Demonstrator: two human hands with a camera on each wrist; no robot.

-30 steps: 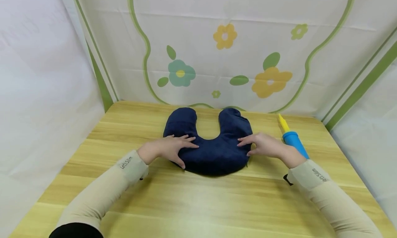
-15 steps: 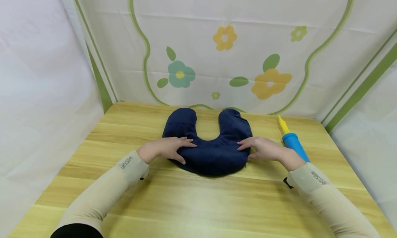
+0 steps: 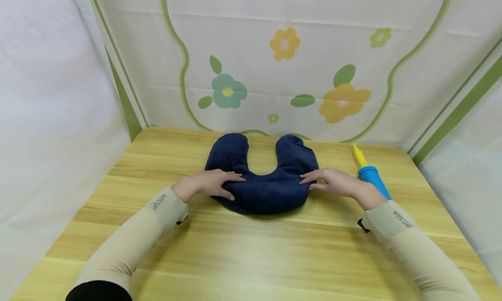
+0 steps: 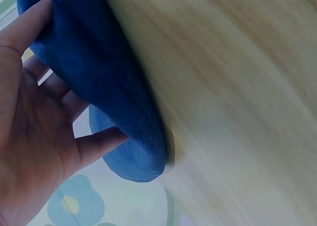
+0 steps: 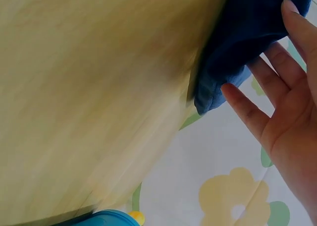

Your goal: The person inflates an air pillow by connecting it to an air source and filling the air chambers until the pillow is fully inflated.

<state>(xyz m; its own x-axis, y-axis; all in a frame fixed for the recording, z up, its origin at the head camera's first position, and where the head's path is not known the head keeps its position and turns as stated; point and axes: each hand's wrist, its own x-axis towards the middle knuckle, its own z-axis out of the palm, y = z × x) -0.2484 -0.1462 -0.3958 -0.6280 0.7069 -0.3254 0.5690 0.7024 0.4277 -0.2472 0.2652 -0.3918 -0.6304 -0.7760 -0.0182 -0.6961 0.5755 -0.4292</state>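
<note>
A dark blue U-shaped neck pillow lies on the wooden table, its two ends toward the back. My left hand grips its left side, thumb at the near edge and fingers over the top. In the left wrist view, the blue fabric sits between the thumb and the spread fingers of the left hand. At the other side, my right hand holds the pillow with fingertips on top and thumb lower at the edge. The right wrist view has the right hand around the blue fabric.
To the right of the pillow lies a blue hand pump with a yellow nozzle, partly behind the right wrist. A white curtain printed with flowers hangs at the table's back edge. The wooden table extends toward the front.
Both thumbs have drawn in against the pillow, and the left fingers have come closer together. The pillow's near edge has shifted up a little in the head view. The pump has stayed put.
</note>
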